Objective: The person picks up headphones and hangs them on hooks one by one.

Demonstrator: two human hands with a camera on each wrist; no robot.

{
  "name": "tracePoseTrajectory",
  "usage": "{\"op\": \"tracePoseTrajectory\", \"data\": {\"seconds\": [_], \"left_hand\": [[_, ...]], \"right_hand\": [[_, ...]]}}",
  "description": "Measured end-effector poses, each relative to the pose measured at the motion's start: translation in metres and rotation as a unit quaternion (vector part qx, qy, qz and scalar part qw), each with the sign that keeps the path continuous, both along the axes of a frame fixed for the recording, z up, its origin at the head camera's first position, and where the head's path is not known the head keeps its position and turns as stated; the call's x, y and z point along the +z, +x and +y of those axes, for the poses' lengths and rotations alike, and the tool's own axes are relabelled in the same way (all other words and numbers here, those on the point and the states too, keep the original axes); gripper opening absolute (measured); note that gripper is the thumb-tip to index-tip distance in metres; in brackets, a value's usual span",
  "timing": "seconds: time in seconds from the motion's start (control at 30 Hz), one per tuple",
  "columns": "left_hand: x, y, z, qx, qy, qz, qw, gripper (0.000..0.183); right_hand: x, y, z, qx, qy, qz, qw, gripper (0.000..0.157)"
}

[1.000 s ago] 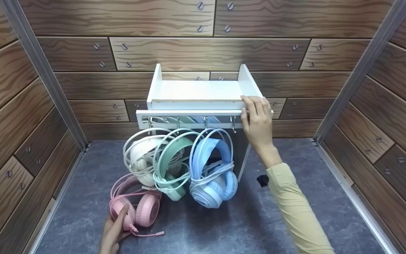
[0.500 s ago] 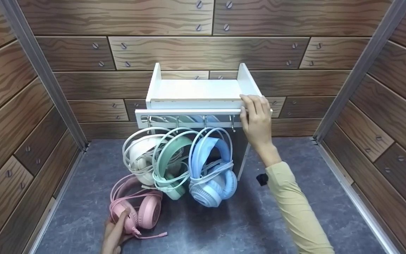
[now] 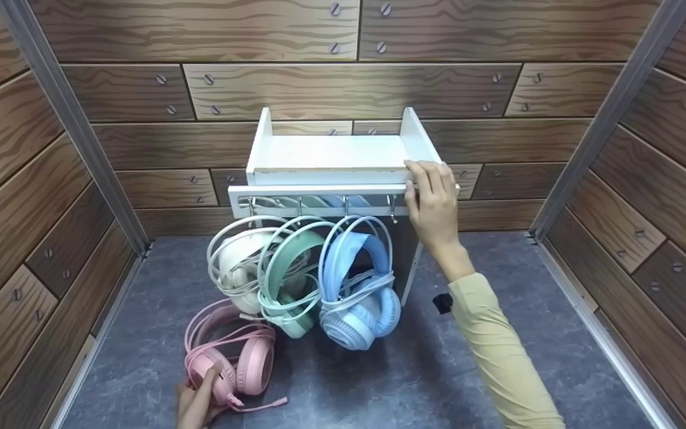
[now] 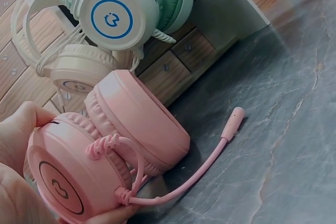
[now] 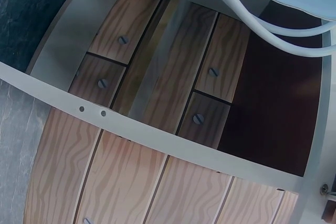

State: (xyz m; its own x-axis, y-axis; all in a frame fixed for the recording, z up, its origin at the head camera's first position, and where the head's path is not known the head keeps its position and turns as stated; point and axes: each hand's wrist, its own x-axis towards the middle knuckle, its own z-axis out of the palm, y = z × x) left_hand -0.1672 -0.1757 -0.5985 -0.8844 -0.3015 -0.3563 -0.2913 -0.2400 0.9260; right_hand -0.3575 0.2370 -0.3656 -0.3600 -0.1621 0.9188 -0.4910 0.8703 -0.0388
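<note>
A pink headset (image 3: pixel 255 366) with a boom microphone is held by one ear cup in my left hand (image 3: pixel 194 402), low and left of the white rack (image 3: pixel 337 152). In the left wrist view, thumb and fingers grip the pink ear cup (image 4: pixel 58 182). My right hand (image 3: pixel 438 208) grips the right end of the rack's hook rail (image 3: pixel 319 190), fingers over the top and thumb in front. From the rail hang a white headset (image 3: pixel 239 253), a green headset (image 3: pixel 292 262) and a blue headset (image 3: pixel 349 328), cables bundled. The right wrist view does not show the hand.
The rightmost hook (image 3: pixel 393 208) carries nothing. A small black object (image 3: pixel 443 303) shows beside the right sleeve. Wood-patterned walls (image 3: pixel 355 89) enclose the dark marbled floor (image 3: pixel 414 381) on the left, right and back. The rack's side panel (image 5: pixel 157 135) crosses the right wrist view.
My left hand has lowered slightly toward the bottom of the view with the pink headset, whose microphone tip shifted a little right. The right hand keeps its place on the rail.
</note>
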Motion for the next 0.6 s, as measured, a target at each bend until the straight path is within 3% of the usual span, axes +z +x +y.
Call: {"op": "tracePoseTrajectory", "data": {"seconds": [0.17, 0.33, 0.6], "left_hand": [[-0.0008, 0.0035, 0.0008, -0.01, -0.009, -0.002, 0.9999, 0.059], [-0.0041, 0.0038, 0.0031, -0.001, -0.012, -0.007, 0.9999, 0.071], [0.0, 0.0105, 0.0047, -0.005, 0.009, -0.011, 0.9999, 0.081]], "right_hand": [[0.0, -0.0009, -0.0004, 0.001, 0.0, 0.002, 1.0, 0.036], [-0.0002, -0.001, 0.0002, 0.002, -0.002, 0.001, 1.0, 0.036], [0.0002, -0.0002, -0.0004, 0.003, -0.003, 0.0, 1.0, 0.036]]}}
